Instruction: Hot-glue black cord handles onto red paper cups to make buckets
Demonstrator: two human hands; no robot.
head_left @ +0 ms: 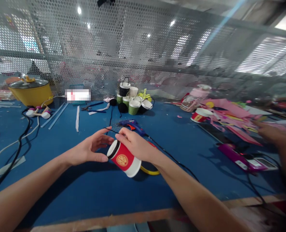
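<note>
My right hand [133, 141] is closed round a paper cup [123, 159] with a red sleeve and a gold round emblem. The cup is tilted, its mouth facing up and left. A black band of cord [114, 149] lies round the cup just below its rim. My left hand [94, 146] is beside the mouth, fingers spread and thumb close to the rim; whether it touches cannot be seen. Black cord [111, 116] runs back from near my fingertips towards a small black ball of yarn [113, 102]. A yellow curved handle or ring [150, 171] shows partly behind the cup.
Behind my hands lies a blue glue gun [133, 125] with its cable. Several small cups with handles [134, 106] stand by the mesh. Pliers [92, 106] and a yellow pot [32, 91] are at left. Another person's hand [269, 132] is over pink scraps [236, 112] at right.
</note>
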